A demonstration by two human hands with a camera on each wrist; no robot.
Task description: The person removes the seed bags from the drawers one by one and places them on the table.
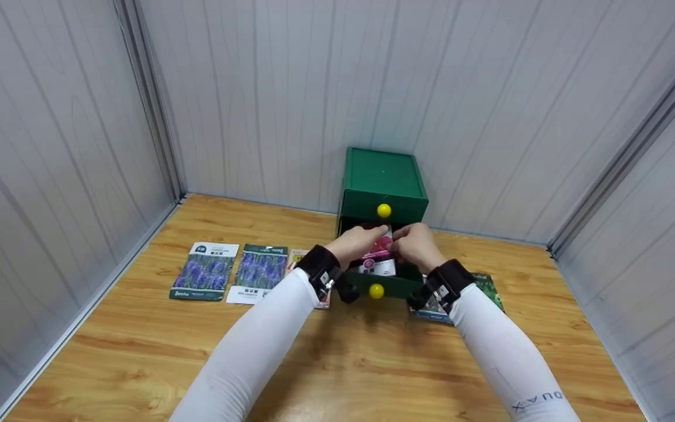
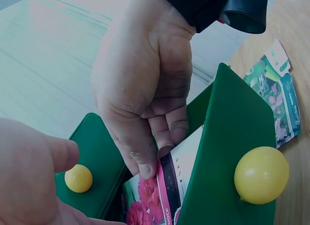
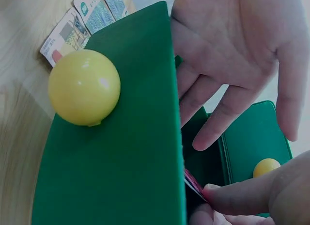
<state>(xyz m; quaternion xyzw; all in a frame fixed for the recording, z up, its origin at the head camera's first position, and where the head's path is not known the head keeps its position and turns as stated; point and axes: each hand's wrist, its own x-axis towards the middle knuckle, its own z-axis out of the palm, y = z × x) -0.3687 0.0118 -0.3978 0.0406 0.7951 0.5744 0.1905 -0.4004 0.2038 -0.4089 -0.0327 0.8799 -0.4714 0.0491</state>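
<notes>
A pink-flowered seed packet (image 1: 377, 266) lies in the pulled-out lower drawer (image 1: 396, 288) of a small green drawer box (image 1: 385, 173). My right hand (image 1: 419, 247) reaches into the drawer, and in the left wrist view the same right hand (image 2: 145, 84) pinches the packet (image 2: 147, 198) near its edge. The right wrist view shows that right hand's thumb (image 3: 237, 196) on the packet's thin edge. My left hand (image 1: 356, 245) is over the drawer's left side. Its fingers (image 3: 223, 111) are spread in the right wrist view. Part of the packet is hidden behind the drawer front.
Two purple-flowered packets (image 1: 205, 272) (image 1: 261, 266) lie left of the box, with another packet (image 1: 324, 302) partly hidden by my left arm. More packets (image 1: 488, 287) lie to the right under my right wrist. Yellow knobs (image 1: 384, 211) mark both drawers. Pale walls (image 1: 290, 105) enclose the wooden table (image 1: 138, 351).
</notes>
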